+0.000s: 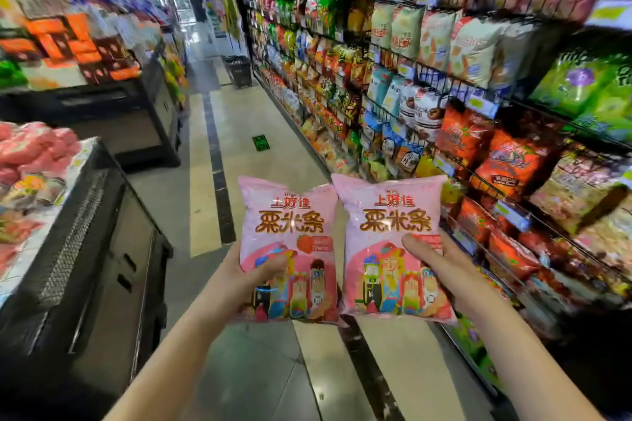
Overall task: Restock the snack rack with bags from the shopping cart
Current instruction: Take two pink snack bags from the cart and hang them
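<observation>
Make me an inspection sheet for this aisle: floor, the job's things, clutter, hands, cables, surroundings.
Surface: tiled floor, pale with dark stripes.
Job's things: left bag and right bag, both pink, upright, side by side, edges meeting near the top; snack rack on the right, packed with bags; cart not in view.
Clutter: black basket on the floor far down the aisle by the rack; green sticker on the floor.
Hands: left hand grips the left bag low down, thumb on its front; right hand grips the right bag likewise.
Cables: nothing seen.
Surroundings: black counter on the left carrying pink packs; orange boxes beyond it.
</observation>
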The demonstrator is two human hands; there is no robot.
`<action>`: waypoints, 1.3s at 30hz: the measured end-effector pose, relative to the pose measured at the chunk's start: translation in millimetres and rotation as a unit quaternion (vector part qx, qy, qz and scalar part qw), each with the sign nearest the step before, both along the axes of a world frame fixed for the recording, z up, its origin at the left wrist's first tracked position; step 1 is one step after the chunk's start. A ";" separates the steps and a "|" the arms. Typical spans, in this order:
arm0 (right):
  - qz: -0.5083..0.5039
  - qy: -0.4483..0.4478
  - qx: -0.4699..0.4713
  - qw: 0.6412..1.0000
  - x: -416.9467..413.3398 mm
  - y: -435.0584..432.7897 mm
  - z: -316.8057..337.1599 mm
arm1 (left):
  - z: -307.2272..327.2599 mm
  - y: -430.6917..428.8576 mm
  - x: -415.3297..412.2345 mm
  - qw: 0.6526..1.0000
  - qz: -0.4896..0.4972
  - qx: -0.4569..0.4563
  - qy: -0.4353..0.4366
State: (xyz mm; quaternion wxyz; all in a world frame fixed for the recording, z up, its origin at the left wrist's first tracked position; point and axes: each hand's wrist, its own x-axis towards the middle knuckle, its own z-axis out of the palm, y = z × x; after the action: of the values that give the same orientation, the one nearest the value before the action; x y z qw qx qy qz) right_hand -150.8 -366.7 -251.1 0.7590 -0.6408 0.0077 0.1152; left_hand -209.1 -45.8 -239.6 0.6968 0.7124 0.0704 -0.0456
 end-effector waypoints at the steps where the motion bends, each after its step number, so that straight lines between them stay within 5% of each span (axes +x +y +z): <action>1: 0.009 -0.005 0.001 1.000 13.5 4.8 1.6 | 0.9 5.8 10.8 1.000 0.009 0.006 -0.001; 11: -0.007 -0.023 -0.026 0.999 156.2 49.0 4.9 | 0.2 80.9 168.6 0.999 0.011 0.012 -0.027; 22: -0.199 -0.089 -0.070 0.973 250.5 107.1 71.7 | 56.9 121.3 382.5 0.984 -0.147 0.015 -0.097; 39: -0.373 -0.205 -0.129 0.896 338.2 21.5 170.8 | 150.9 1.9 611.5 0.926 -0.322 0.014 -0.196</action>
State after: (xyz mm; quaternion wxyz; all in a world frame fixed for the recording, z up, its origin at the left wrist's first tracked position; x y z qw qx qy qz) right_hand 187.4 -345.2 -80.3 0.6415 -0.6926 0.1057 -0.3124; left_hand 402.4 -44.0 -88.6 0.6341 0.7012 -0.3002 -0.1265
